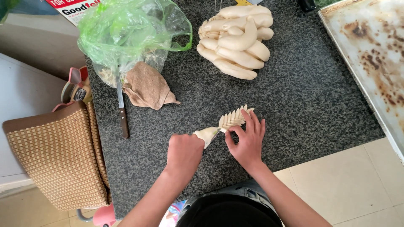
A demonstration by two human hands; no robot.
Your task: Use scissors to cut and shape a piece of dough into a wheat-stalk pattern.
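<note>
A long piece of pale dough [232,118] lies on the dark speckled counter [294,109], its far end cut into slanted leaf-like slices and its near end [205,134] whole. My left hand [184,153] is closed around a small knife, whose blade [214,135] meets the dough at the last cut. My right hand [248,142] rests on the sliced part, fingers spread and thumb and forefinger pinching it just beside the blade.
A pile of dough rolls [235,40] sits at the back. A green plastic bag [126,29], a brown cloth [147,86] and a second knife [122,110] lie at the left. A stained baking tray [370,54] is at the right, and a woven bag [59,155] hangs at the counter's left edge.
</note>
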